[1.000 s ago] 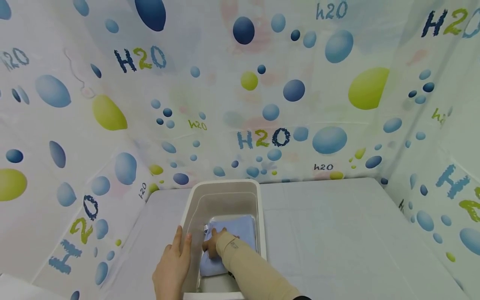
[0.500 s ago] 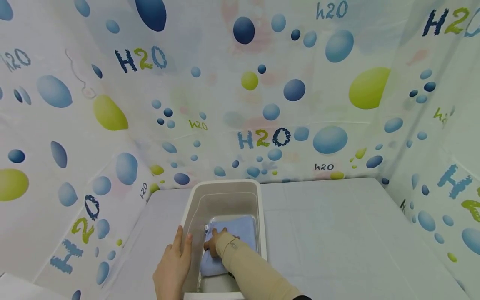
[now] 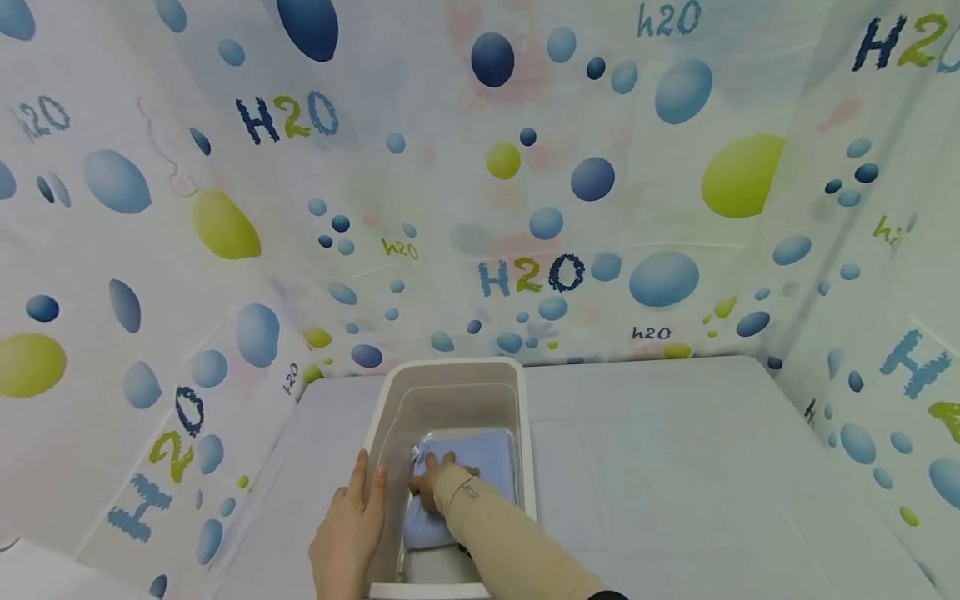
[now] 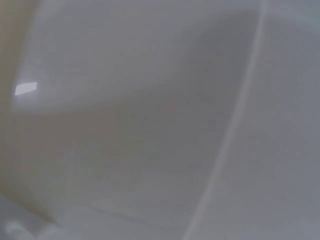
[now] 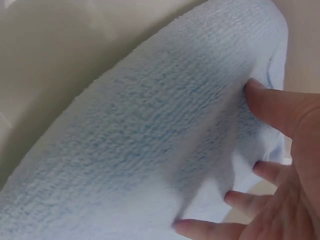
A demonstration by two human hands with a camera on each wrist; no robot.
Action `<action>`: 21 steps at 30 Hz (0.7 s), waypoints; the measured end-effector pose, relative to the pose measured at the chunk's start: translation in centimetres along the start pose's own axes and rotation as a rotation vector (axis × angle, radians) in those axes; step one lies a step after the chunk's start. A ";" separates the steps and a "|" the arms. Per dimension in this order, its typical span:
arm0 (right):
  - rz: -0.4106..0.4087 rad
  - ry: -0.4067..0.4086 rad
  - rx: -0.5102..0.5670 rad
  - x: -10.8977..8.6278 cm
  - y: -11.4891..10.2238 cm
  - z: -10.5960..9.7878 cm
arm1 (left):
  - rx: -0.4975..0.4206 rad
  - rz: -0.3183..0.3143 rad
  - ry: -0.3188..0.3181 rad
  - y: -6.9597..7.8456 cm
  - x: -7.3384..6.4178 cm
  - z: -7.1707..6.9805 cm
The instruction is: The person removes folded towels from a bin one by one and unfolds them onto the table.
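A folded light-blue towel (image 3: pixel 483 457) lies on the floor of a pale grey plastic bin (image 3: pixel 457 377). My right hand (image 3: pixel 431 483) reaches into the bin and presses on the towel's left part. In the right wrist view, the spread fingertips of the right hand (image 5: pixel 295 150) dent the fuzzy towel (image 5: pixel 135 115), and creases run between them. My left hand (image 3: pixel 348 529) rests against the bin's left side with its visible fingers straight. The left wrist view shows only a blurred, pale smooth surface, with no hand in it.
A white cloth covers the table (image 3: pixel 645 450) under the bin. Behind and at both sides hangs a white curtain (image 3: pixel 442 192) printed with blue and green drops and H2O lettering. A beige sleeve (image 3: pixel 517 542) covers the right forearm and crosses the bin's near right edge.
The head view has shifted slightly. Both hands, the towel and the bin keep nearly the same places relative to each other.
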State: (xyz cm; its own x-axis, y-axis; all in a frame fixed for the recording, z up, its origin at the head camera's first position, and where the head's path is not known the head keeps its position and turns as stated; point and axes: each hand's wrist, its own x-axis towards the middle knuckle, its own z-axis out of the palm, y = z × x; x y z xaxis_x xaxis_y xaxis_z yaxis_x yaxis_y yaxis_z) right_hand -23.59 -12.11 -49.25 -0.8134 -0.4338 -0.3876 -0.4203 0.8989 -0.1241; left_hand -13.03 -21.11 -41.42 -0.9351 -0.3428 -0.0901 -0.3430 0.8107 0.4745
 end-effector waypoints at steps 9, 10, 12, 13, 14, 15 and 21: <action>-0.151 0.090 -0.261 -2.4 -0.4 -2.2 | -0.014 0.002 0.013 -0.1 -0.1 0.1; -0.159 0.094 -0.280 -2.5 -0.5 -2.3 | -0.014 0.002 0.013 -0.1 0.0 0.1; -0.176 0.094 -0.315 -2.2 -0.5 -2.3 | -0.015 0.004 0.020 -0.1 0.0 0.2; -0.189 0.094 -0.323 -2.2 -0.5 -2.3 | -0.015 0.006 0.024 -0.1 0.0 0.2; -0.201 0.091 -0.330 -1.9 -0.5 -2.2 | -0.015 0.007 0.027 -0.1 0.0 0.2; -0.211 0.085 -0.333 -1.7 -0.5 -2.1 | -0.014 0.008 0.030 -0.1 0.0 0.2; -0.268 0.045 -0.283 0.2 -0.5 -0.8 | -0.010 0.008 0.019 0.0 0.0 0.1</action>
State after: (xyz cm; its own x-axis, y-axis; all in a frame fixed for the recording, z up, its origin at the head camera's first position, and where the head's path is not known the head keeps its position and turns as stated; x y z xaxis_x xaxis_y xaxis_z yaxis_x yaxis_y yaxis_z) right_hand -23.90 -12.69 -48.52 -0.6739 -0.6589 -0.3341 -0.7094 0.7034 0.0437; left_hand -13.00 -21.09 -41.49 -0.9358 -0.3456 -0.0699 -0.3347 0.8084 0.4842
